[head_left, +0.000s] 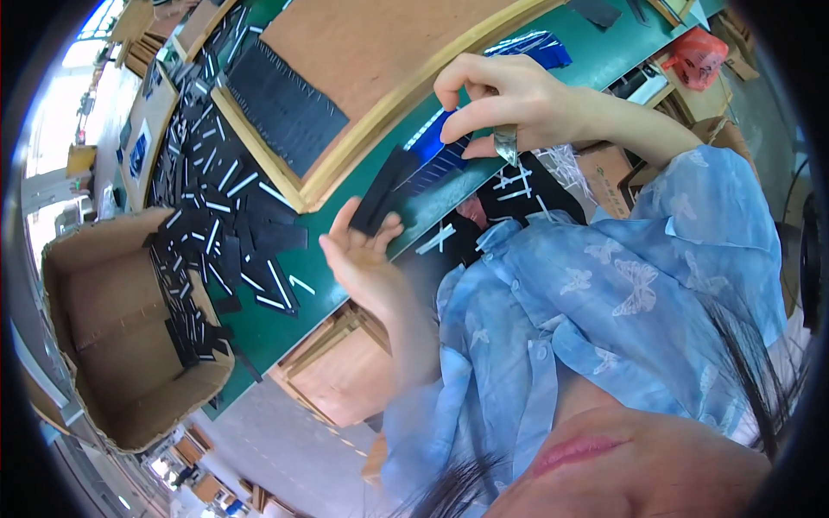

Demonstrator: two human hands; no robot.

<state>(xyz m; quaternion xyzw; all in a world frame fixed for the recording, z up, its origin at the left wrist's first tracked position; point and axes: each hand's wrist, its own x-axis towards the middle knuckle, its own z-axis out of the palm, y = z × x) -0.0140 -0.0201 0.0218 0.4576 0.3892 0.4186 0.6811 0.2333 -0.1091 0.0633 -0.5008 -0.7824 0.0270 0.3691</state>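
Note:
My left hand (367,259) is at the table's near edge, its fingers around a flat black strip (380,194) that points away from me. To its right, my right hand (509,99) is raised over the table with its fingers curled. A shiny metal piece (506,145) shows at the lower side of that hand; its kind cannot be made out. Just beyond its fingertips are a blue shiny wrapper (432,138) and a dark piece with a row of fine lines (434,173). Whether the fingertips touch them is unclear.
A wood-framed brown board (363,43) with a black sheet (285,108) lies on the green table (324,281). Left are heaped black pieces with white strips (216,181) and an open cardboard box (112,319). White strips (516,181) lie near my lap. A red bag (698,59) sits far right.

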